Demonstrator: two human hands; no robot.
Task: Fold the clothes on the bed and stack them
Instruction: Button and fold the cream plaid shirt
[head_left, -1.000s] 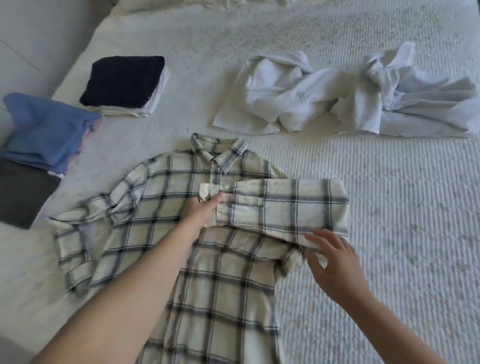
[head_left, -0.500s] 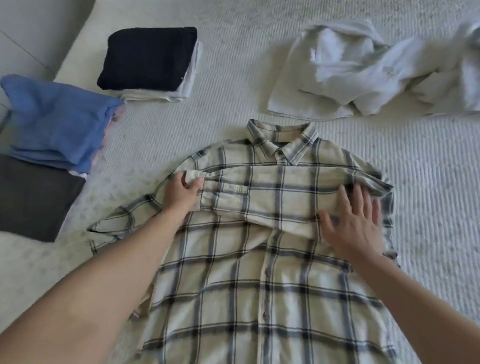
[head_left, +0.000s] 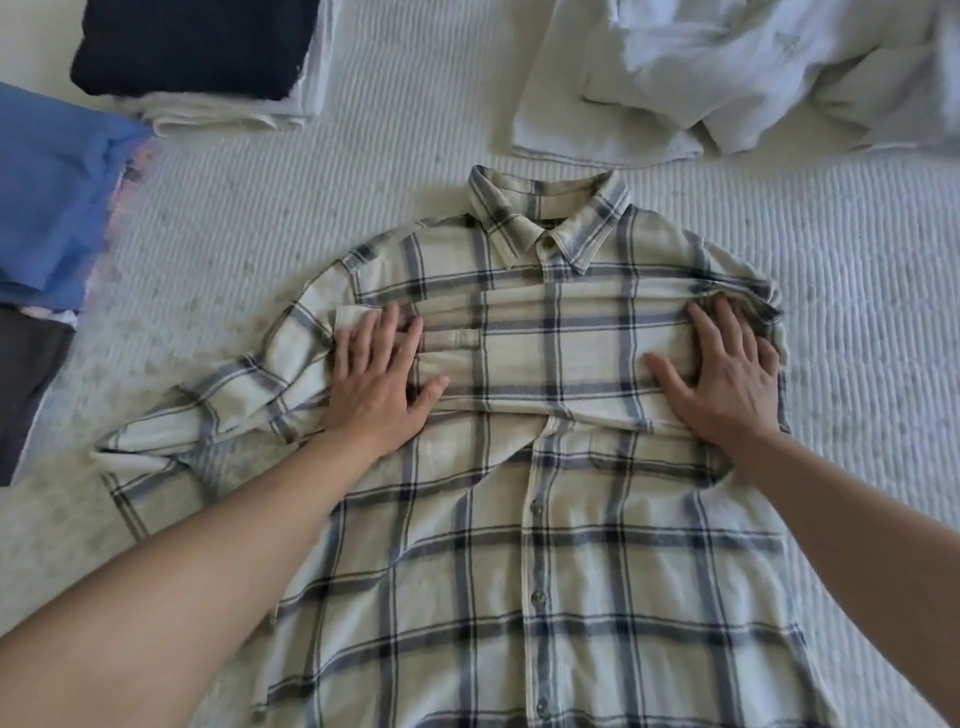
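A cream plaid button shirt (head_left: 545, 545) lies face up on the bed, collar pointing away from me. Its right sleeve is folded flat across the chest. My left hand (head_left: 382, 376) presses flat on the cuff end of that sleeve, fingers spread. Over at the shoulder fold, my right hand (head_left: 719, 369) lies flat on the sleeve as well. The shirt's other sleeve (head_left: 208, 431) spreads out loose to the left. A stack of folded clothes (head_left: 202, 57), dark navy on top of white, sits at the far left.
Crumpled white garments (head_left: 727, 78) lie at the far right of the white ribbed bed cover (head_left: 311, 208). A blue garment (head_left: 52, 192) and a dark grey one (head_left: 26, 384) rest at the left edge of the bed.
The sleeve was carried leftward across the chest and laid down. My left hand let go of the cuff and now lies flat on it. My right hand flattened onto the shoulder fold.
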